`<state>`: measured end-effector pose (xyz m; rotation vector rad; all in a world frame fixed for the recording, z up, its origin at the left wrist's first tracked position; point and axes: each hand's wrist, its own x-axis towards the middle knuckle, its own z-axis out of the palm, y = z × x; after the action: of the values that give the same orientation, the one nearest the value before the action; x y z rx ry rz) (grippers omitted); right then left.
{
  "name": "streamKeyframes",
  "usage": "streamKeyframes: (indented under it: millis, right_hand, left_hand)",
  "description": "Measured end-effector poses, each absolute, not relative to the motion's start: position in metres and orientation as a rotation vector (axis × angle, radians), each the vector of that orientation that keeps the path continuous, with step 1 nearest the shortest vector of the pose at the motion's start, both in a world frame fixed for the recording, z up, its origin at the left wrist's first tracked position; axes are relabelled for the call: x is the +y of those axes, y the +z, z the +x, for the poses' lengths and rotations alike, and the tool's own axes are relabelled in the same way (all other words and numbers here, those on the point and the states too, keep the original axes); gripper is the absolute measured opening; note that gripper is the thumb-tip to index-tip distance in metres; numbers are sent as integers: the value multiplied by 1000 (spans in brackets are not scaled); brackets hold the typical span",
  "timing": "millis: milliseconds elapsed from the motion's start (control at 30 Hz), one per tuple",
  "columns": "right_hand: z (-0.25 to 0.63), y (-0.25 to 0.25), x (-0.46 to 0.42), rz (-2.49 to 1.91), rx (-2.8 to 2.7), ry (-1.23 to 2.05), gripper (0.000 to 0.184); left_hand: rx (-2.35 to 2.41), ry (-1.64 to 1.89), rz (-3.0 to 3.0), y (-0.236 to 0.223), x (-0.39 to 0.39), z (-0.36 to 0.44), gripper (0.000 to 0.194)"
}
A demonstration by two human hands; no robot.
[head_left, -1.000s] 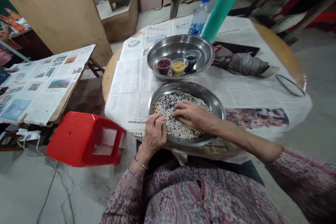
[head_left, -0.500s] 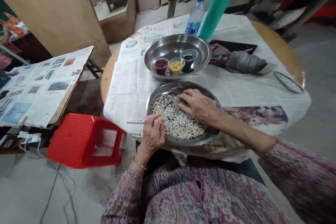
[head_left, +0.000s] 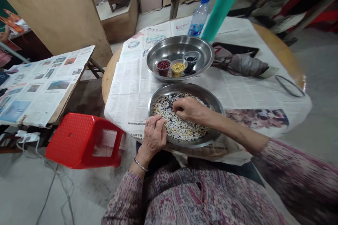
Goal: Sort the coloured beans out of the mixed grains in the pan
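A steel pan [head_left: 213, 100] of mixed white, black and yellow beans [head_left: 182, 128] sits at the near edge of a newspaper-covered round table [head_left: 126, 88]. My left hand [head_left: 154, 135] grips the pan's near-left rim, fingers curled. My right hand [head_left: 191, 109] rests in the beans with fingertips bunched in a pinch; what they hold is too small to make out. Behind, a second steel pan [head_left: 203, 47] holds three small cups: red beans [head_left: 163, 65], yellow beans [head_left: 179, 66], black beans [head_left: 192, 59].
A water bottle [head_left: 199, 15] and a teal bottle [head_left: 224, 3] stand at the table's far side. A folded grey umbrella [head_left: 243, 65] lies to the right. A red plastic stool [head_left: 81, 140] and a paper-covered low table [head_left: 39, 84] stand to the left.
My right hand drew back from a flat reach across the beans and curled its fingers into a pinch near the pan's middle. My left hand stayed on the rim.
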<state>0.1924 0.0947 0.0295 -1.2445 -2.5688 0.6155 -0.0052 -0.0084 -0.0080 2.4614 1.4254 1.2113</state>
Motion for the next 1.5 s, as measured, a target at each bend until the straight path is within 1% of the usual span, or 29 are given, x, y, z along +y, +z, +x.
streamKeyframes:
  millis: [133, 233, 367, 500, 600, 733, 833, 900, 967, 1100, 1200, 1367, 1433, 1500]
  right_hand:
    - [215, 28, 62, -1114, -2628, 626, 18]
    - [225, 29, 49, -1148, -2617, 529, 20]
    - [224, 29, 67, -1305, -2453, 360, 26]
    - [206, 24, 91, -1301, -2522, 297, 33]
    - [189, 22, 97, -1274, -2607, 322, 25]
    - [175, 28, 102, -1354, -2604, 361, 19]
    - [174, 33, 99, -1344, -2561, 524, 17]
    - [178, 35, 87, -1270, -2555, 639, 16]
    - [185, 35, 69, -1162, -2587, 678, 17]
    - [204, 33, 41, -1005, -2683, 653, 20]
    - [216, 28, 49, -1130, -2602, 517, 24]
    - [215, 15, 90, -1371, -2472, 309, 30]
    - [207, 12, 97, -1331, -2495, 304, 35]
    - [196, 11, 96, -1216, -2540, 381, 36]
  left_hand:
    - [1420, 1197, 2466, -8, -9, -6, 21]
    - [1413, 1202, 2469, -7, -9, -6, 21]
    - [1415, 1210, 2472, -6, -9, -5, 20]
    - [1426, 1196, 2465, -7, -8, -5, 21]
    - [1414, 1203, 2475, -8, -8, -6, 21]
    - [1417, 1195, 2471, -9, -8, -6, 21]
    - [1417, 1194, 2467, -10, -8, -6, 20]
    - [1416, 1195, 2474, -10, -8, -6, 21]
    - [1408, 1199, 2480, -10, -8, -6, 22]
    - [1390, 1198, 2473, -8, -9, -5, 21]
    - [1389, 1214, 2476, -6, -9, -5, 20]
    - [1389, 1226, 2477, -7, -8, -5, 19]
    - [1396, 1215, 2479, -7, -8, -5, 20]
    - [1404, 1207, 2487, -7, -8, -6, 20]
